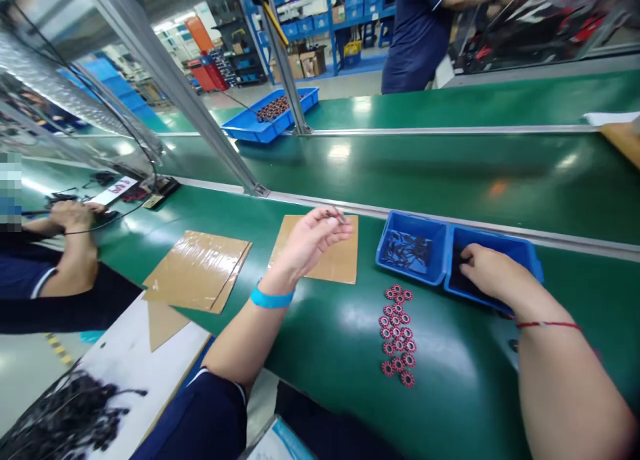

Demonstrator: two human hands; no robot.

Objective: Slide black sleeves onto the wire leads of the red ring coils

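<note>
My left hand (317, 239) is raised over a piece of brown cardboard (340, 263). Its fingertips are closed round a small, dark reddish thing that is mostly hidden. Inside the right blue bin (534, 263), my right hand (487, 270) has its fingers drawn together among dark contents; whatever they grip is hidden. The joined left blue bin (389, 268) holds several small black strips. In front of the bins lie rows of small red toothed rings (396, 320) with open centres, flat on the green table (340, 353).
Plastic-covered cardboard (200, 270) lies to the left. Metal posts (220, 140) rise behind the work surface. A blue tray (260, 133) of small copper-coloured parts stands beyond. Black cables (75, 407) lie on a white surface at lower left. A co-worker's hands (75, 215) are farther left.
</note>
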